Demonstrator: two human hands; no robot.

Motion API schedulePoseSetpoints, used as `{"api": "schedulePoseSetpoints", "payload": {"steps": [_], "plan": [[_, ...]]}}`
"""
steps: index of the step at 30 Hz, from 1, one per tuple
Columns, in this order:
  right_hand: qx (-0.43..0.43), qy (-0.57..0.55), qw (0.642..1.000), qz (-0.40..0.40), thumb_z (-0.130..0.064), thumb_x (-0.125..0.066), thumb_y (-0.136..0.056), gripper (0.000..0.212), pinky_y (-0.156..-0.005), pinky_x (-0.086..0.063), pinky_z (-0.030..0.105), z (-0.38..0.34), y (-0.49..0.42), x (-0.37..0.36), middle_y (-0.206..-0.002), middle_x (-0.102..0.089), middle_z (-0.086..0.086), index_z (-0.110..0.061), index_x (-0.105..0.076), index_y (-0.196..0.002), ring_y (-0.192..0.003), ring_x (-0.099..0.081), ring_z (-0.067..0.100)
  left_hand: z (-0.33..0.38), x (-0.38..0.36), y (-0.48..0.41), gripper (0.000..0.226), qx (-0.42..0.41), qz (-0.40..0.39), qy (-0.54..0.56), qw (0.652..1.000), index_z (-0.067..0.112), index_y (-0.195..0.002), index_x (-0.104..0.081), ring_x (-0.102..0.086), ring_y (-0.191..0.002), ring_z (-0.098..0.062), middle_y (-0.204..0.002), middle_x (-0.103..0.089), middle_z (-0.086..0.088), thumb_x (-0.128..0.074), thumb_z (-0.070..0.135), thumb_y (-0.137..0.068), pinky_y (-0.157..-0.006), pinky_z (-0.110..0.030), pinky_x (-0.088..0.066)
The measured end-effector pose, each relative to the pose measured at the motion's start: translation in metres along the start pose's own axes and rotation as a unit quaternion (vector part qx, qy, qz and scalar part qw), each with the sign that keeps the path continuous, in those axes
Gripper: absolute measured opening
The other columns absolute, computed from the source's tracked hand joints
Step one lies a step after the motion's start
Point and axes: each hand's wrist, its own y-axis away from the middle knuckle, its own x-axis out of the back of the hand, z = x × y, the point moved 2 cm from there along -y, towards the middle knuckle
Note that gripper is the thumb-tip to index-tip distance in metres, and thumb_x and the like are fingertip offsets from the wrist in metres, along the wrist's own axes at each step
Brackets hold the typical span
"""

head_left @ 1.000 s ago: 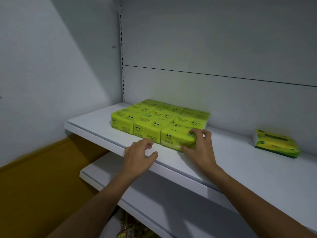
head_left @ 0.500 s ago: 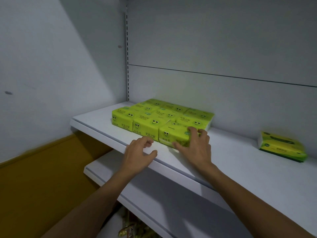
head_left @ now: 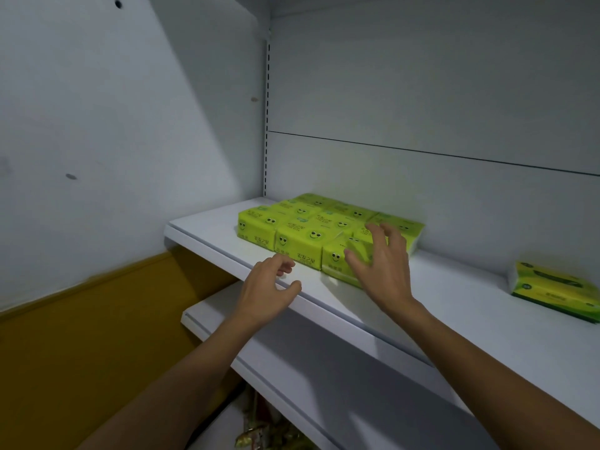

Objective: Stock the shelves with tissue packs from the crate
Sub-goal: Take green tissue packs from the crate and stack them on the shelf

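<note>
Front-right pack: it sits at the near right corner of the block of tissue packs and looks slightly skewed and proud of the front row. If you leave it like that, I'd expect the next pack set beside the block to follow the skew.

Right hand: released, with fingers spread and nearly straight over that corner of the block. I cannot tell whether the fingertips touch the wrapper. A careless sweep on the way out could drag the soft pack away from the block.

Left hand: just in front of the block, resting on the shelf at its lip with fingers loosely curled and gripping nothing. Lean on it and you may jolt the block out of line.

Lone pack: well to the right of the block and lying at an angle, apart from the stock you are building.

Crate: not in view, so how many packs remain is unknown.

Change, right hand: a second ago it was cupped round the corner pack — now it has let go and lifted, fingers fanned.

Change, left hand: much as it was, in front of the block.

Change, block: the corner pack has closed up against its neighbours — the rest is unmoved.
</note>
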Motion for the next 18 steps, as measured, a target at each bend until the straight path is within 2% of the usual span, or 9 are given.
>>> {"api": "schedulePoseSetpoints", "payload": {"steps": [4,6,8,11,14,18], "plan": [[0.034,-0.014,0.999,-0.002,-0.027,-0.068,-0.083,0.058,-0.107,-0.029,0.043,-0.017,-0.004,-0.011,-0.139,-0.039,0.023,-0.003,-0.048,-0.132,-0.129,-0.034,0.039,-0.009,0.015,0.004,0.038,0.01,0.019,-0.01,1.0,0.015,-0.103,-0.059,-0.055,-0.094,-0.012,-0.096,-0.06,0.005,-0.058,0.034,-0.07,-0.078,-0.019,-0.04],[0.056,-0.029,0.998,-0.007,-0.024,-0.068,-0.082,0.056,-0.107,-0.03,0.044,-0.027,-0.004,-0.018,-0.138,-0.04,0.024,-0.003,-0.049,-0.131,-0.129,-0.035,0.039,-0.015,0.023,0.006,0.032,0.014,0.032,-0.02,0.999,0.014,-0.103,-0.059,-0.056,-0.096,-0.014,-0.097,-0.061,0.004,-0.064,0.028,-0.074,-0.079,-0.022,-0.042],[0.081,-0.047,0.995,-0.02,-0.022,-0.067,-0.083,0.054,-0.106,-0.03,0.043,-0.041,-0.003,-0.028,-0.138,-0.04,0.024,-0.004,-0.05,-0.131,-0.129,-0.035,0.038,-0.021,0.033,0.009,0.036,0.025,0.044,-0.021,0.999,0.014,-0.104,-0.06,-0.056,-0.097,-0.015,-0.098,-0.061,0.003,-0.061,0.032,-0.072,-0.082,-0.027,-0.046],[0.113,-0.091,0.989,-0.031,-0.027,-0.058,-0.082,0.053,-0.104,-0.031,0.037,-0.065,0.001,-0.044,-0.137,-0.042,0.021,-0.006,-0.051,-0.13,-0.128,-0.037,0.035,-0.031,0.051,0.018,0.039,0.046,0.064,-0.023,0.997,0.014,-0.103,-0.06,-0.057,-0.097,-0.014,-0.099,-0.061,0.002,-0.059,0.034,-0.07,-0.085,-0.032,-0.048],[0.152,-0.134,0.977,-0.066,-0.028,-0.052,-0.08,0.055,-0.102,-0.03,0.03,-0.096,0.014,-0.072,-0.135,-0.044,0.02,-0.005,-0.051,-0.13,-0.127,-0.039,0.033,-0.053,0.075,0.039,0.028,0.075,0.086,-0.053,0.992,0.013,-0.106,-0.059,-0.055,-0.099,-0.014,-0.103,-0.061,-0.001,-0.066,0.021,-0.08,-0.085,-0.027,-0.045],[0.194,-0.185,0.955,-0.131,-0.023,-0.052,-0.082,0.051,-0.099,-0.026,0.02,-0.131,0.055,-0.126,-0.13,-0.047,0.02,-0.002,-0.051,-0.128,-0.124,-0.042,0.033,-0.096,0.104,0.091,0.026,0.153,0.114,-0.083,0.978,0.011,-0.107,-0.057,-0.052,-0.099,-0.014,-0.103,-0.057,-0.001,-0.064,0.018,-0.083,-0.08,-0.024,-0.039]]}}
